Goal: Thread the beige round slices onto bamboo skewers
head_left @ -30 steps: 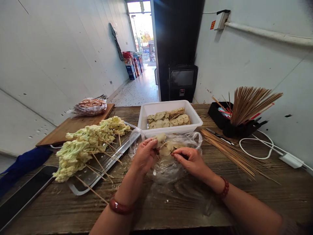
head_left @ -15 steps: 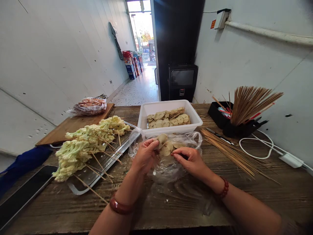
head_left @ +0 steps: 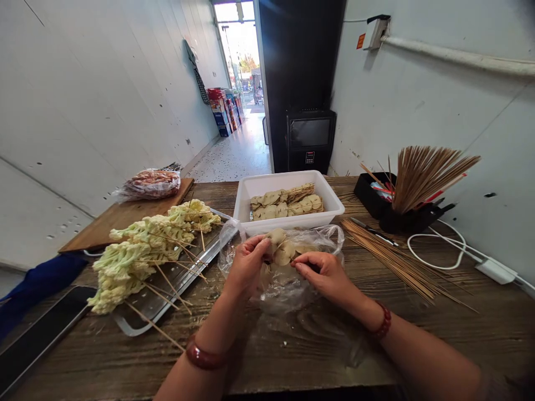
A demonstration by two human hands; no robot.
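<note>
Barely anything moved since the earlier frame, just the view slipping! Left hand (head_left: 246, 270) pinched the pale slices (head_left: 283, 252) below frame centre, overlapping left to right; right hand (head_left: 325, 274) met their right edge, grip unclear.

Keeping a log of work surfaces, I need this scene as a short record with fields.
Left hand: pinching pale round slices
Right hand: fingers pinched at the slices' right edge; grip detail too small to tell
Below hands: clear plastic bag
Beyond hands: white container holding skewered slices
Left side: skewered cauliflower on metal tray; wooden board bearing bagged food
Right side: loose skewers on table; skewer bundle standing in black holder
</note>
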